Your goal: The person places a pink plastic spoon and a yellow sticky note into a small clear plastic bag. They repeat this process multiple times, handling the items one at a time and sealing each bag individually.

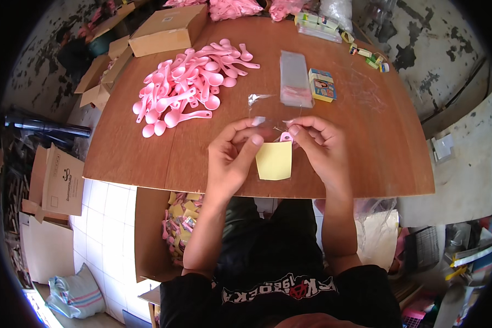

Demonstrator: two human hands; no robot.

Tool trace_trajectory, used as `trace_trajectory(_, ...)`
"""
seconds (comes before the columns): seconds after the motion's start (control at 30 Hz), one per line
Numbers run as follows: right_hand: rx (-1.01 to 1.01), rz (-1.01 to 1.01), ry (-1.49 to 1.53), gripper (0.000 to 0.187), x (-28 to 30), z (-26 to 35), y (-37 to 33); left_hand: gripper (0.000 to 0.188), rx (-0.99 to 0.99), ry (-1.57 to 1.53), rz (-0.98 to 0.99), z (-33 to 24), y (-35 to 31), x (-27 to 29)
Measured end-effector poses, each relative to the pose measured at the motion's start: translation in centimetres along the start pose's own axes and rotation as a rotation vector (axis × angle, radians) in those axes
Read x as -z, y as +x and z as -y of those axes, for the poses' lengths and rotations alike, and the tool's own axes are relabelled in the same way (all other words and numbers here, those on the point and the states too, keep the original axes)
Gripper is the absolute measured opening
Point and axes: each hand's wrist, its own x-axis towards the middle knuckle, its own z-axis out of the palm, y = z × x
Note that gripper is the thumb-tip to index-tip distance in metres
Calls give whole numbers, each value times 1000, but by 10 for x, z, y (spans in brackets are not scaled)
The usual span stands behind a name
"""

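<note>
Over the table's near edge, a clear plastic bag is stretched between my hands, its upper part standing up and catching the light. My left hand pinches its left side, thumb by the corner of a yellow card. On the other side, my right hand pinches the bag between thumb and fingers. A pink spoon's handle end shows above the card; the rest of the spoon is hidden. Farther left lies a heap of pink spoons. A stack of clear bags sits beyond my hands, beside small printed cards.
A closed cardboard box stands at the table's far left. Tape rolls lie at the far right. Below the near edge, left of my legs, an open carton holds spoons with yellow cards. A white sack rests on the floor.
</note>
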Motion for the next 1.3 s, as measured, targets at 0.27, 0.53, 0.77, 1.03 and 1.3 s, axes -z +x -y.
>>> trace_trajectory(0.27,-94,83,44,21,6,-3,2,16,38,68,-59,1,6,9)
trace_trajectory(0.53,-7,51,84,20,10,-16,3,16,-32,170,-35,5,6,15)
trace_trajectory(0.77,15,84,135,16,11,-15,3,20,-101,169,42,5,8,18)
trace_trajectory(1.03,87,187,86,14,21,-19,4,15,-61,195,32,3,7,22)
trace_trajectory(1.3,150,211,-18,18,23,-11,1,20,-78,137,93,0,8,24)
